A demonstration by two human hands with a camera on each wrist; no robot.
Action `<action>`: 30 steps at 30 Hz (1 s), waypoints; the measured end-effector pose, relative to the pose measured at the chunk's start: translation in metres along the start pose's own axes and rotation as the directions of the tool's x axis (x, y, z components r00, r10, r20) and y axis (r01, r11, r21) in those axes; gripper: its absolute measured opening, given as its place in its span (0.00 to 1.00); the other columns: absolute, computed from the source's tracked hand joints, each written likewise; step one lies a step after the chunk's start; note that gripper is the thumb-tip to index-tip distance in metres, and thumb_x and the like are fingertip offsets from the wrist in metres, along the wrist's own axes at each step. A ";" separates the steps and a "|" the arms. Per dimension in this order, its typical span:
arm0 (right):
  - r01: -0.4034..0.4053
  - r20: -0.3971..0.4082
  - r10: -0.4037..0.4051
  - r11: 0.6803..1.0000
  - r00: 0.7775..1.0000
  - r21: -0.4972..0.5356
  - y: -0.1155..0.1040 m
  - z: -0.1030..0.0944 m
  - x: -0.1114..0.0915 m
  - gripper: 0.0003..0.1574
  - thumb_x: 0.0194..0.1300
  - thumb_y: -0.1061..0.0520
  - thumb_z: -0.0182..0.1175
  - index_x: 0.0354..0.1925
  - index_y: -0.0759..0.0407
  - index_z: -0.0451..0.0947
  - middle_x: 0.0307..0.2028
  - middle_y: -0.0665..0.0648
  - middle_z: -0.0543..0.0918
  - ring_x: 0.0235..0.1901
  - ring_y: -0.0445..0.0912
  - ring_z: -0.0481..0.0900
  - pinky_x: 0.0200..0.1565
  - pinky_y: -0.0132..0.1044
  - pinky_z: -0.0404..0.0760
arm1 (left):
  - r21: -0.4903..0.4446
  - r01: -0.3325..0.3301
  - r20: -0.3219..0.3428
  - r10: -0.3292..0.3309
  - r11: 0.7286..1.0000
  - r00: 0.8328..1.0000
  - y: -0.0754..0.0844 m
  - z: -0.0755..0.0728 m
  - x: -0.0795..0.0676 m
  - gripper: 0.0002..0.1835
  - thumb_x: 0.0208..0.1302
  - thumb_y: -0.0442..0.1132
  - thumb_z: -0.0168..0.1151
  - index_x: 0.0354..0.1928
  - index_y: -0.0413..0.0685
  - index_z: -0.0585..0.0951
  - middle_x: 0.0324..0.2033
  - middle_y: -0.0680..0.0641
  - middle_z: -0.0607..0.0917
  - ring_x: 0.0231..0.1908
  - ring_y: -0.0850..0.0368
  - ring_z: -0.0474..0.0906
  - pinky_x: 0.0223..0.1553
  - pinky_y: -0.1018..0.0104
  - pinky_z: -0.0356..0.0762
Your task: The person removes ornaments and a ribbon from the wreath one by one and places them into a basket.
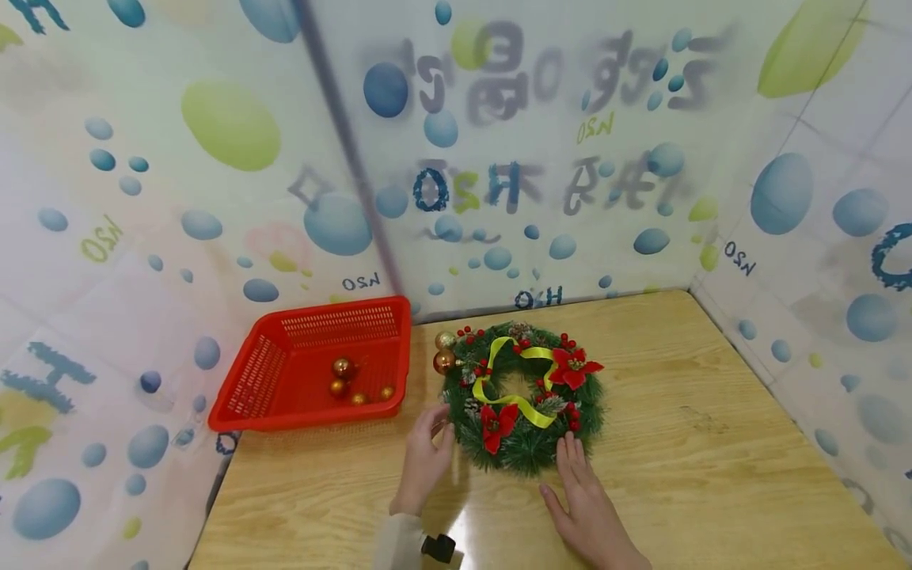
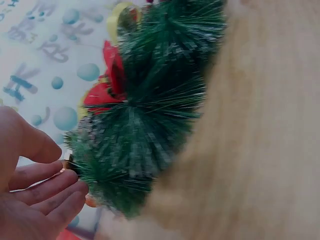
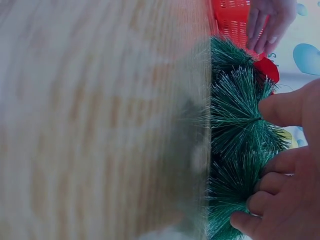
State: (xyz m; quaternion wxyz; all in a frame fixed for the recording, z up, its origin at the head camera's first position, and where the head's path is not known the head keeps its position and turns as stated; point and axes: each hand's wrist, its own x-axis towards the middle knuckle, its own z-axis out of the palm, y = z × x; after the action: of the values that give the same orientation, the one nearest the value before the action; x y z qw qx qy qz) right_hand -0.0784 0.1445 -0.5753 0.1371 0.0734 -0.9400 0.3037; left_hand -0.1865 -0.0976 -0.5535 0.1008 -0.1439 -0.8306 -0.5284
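Observation:
A green Christmas wreath (image 1: 523, 459) lies flat on the wooden table, trimmed with red poinsettias (image 1: 574, 366), red berries, pinecones and two baubles at its upper left. Over its middle curls a loose yellow ribbon (image 1: 488, 390). My left hand (image 1: 426, 455) is at the wreath's lower left edge, fingers relaxed and loosely bent; in the left wrist view its fingertips are right at the green needles. At the lower right edge, my right hand (image 1: 586, 503) reaches in with extended fingers, its fingertips touching the needles. The right wrist view shows its fingers (image 3: 272, 182) against the wreath's side.
To the left of the wreath stands a red plastic basket (image 1: 306, 418) with several small gold and copper baubles (image 1: 343, 367) inside. Patterned curtains (image 1: 456, 269) enclose the table (image 1: 712, 427) at the back and sides. A dark band (image 1: 438, 548) circles my left wrist.

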 end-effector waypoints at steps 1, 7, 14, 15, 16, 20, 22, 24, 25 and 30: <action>0.006 -0.006 -0.006 1.000 1.000 -0.006 0.000 0.000 0.000 0.47 0.67 0.53 0.67 0.72 0.78 0.59 0.73 0.78 0.59 0.72 0.71 0.59 0.64 0.65 0.66 | 0.003 0.002 0.006 -0.002 1.000 1.000 -0.001 0.001 -0.002 0.18 0.66 0.23 0.59 0.58 0.29 0.77 0.56 0.33 0.81 0.57 0.36 0.80 0.60 0.50 0.80; 0.014 -0.012 -0.014 1.000 1.000 -0.014 0.000 0.001 0.001 0.47 0.67 0.54 0.68 0.71 0.78 0.60 0.73 0.78 0.59 0.72 0.73 0.59 0.64 0.66 0.67 | 0.034 -0.036 0.002 0.036 0.999 0.999 -0.009 0.009 -0.009 0.21 0.64 0.20 0.60 0.59 0.27 0.77 0.60 0.30 0.78 0.61 0.35 0.77 0.61 0.50 0.79; -0.005 0.006 0.005 1.000 1.000 0.003 -0.002 0.000 0.003 0.48 0.67 0.54 0.67 0.72 0.78 0.59 0.74 0.78 0.57 0.72 0.74 0.57 0.65 0.68 0.66 | 0.091 -0.056 0.018 0.055 0.994 0.998 -0.007 0.012 -0.014 0.23 0.64 0.22 0.59 0.62 0.26 0.75 0.63 0.28 0.76 0.63 0.32 0.75 0.60 0.49 0.78; -0.008 0.005 0.008 1.000 1.000 0.007 -0.002 0.000 0.003 0.48 0.67 0.54 0.68 0.72 0.78 0.58 0.74 0.78 0.57 0.72 0.74 0.57 0.65 0.68 0.65 | 0.092 -0.056 0.023 0.054 0.994 0.998 -0.007 0.012 -0.014 0.23 0.64 0.22 0.59 0.62 0.26 0.75 0.63 0.27 0.76 0.63 0.32 0.75 0.60 0.49 0.78; -0.012 0.007 0.012 1.000 1.000 0.010 -0.001 0.000 0.003 0.48 0.67 0.54 0.67 0.72 0.78 0.58 0.74 0.78 0.56 0.72 0.74 0.56 0.65 0.68 0.65 | 0.096 -0.056 0.026 0.053 0.994 0.998 -0.006 0.012 -0.015 0.23 0.64 0.22 0.58 0.62 0.26 0.75 0.63 0.27 0.76 0.63 0.31 0.75 0.60 0.49 0.78; -0.025 0.007 0.025 0.999 1.000 0.034 0.004 0.000 0.003 0.49 0.68 0.52 0.67 0.73 0.78 0.57 0.75 0.77 0.55 0.73 0.73 0.55 0.66 0.67 0.63 | 0.139 -0.055 0.042 0.049 0.989 0.998 -0.004 0.012 -0.019 0.24 0.64 0.22 0.58 0.63 0.27 0.75 0.64 0.28 0.75 0.64 0.31 0.74 0.63 0.45 0.75; -0.040 0.024 0.039 0.998 0.999 0.050 0.007 -0.001 0.004 0.49 0.70 0.50 0.65 0.73 0.77 0.56 0.75 0.75 0.54 0.74 0.72 0.54 0.67 0.67 0.62 | 0.162 -0.046 0.058 0.038 0.986 0.998 -0.003 0.013 -0.022 0.25 0.64 0.22 0.58 0.64 0.29 0.74 0.66 0.30 0.75 0.65 0.31 0.73 0.65 0.43 0.73; -0.051 0.043 0.048 0.996 0.998 0.071 0.011 -0.003 0.006 0.49 0.71 0.49 0.64 0.74 0.76 0.54 0.76 0.75 0.53 0.75 0.72 0.53 0.68 0.67 0.61 | 0.188 -0.048 0.076 0.035 0.981 0.997 -0.003 0.014 -0.025 0.26 0.64 0.23 0.59 0.65 0.29 0.74 0.67 0.31 0.74 0.66 0.31 0.72 0.66 0.42 0.71; -0.061 0.056 0.057 0.995 0.997 0.080 0.012 -0.004 0.007 0.50 0.72 0.48 0.62 0.75 0.76 0.53 0.77 0.74 0.52 0.75 0.71 0.52 0.68 0.68 0.60 | 0.198 -0.052 0.087 0.035 0.979 0.996 -0.003 0.015 -0.027 0.26 0.64 0.23 0.58 0.65 0.29 0.73 0.67 0.31 0.74 0.66 0.31 0.71 0.66 0.42 0.71; -0.101 0.108 0.089 0.989 0.990 0.106 0.021 -0.011 0.015 0.50 0.75 0.44 0.57 0.77 0.73 0.49 0.79 0.71 0.46 0.77 0.70 0.48 0.70 0.68 0.58 | 0.268 -0.133 0.128 0.101 0.954 0.987 -0.001 0.020 -0.035 0.27 0.62 0.22 0.59 0.65 0.26 0.72 0.66 0.28 0.73 0.66 0.31 0.71 0.65 0.44 0.72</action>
State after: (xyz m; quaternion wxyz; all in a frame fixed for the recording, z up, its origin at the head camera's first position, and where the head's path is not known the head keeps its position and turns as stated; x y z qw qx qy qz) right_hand -0.0955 0.1670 -0.5740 0.0693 0.0516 -0.9300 0.3573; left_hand -0.1542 -0.0844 -0.5743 0.1041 -0.2071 -0.8904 -0.3917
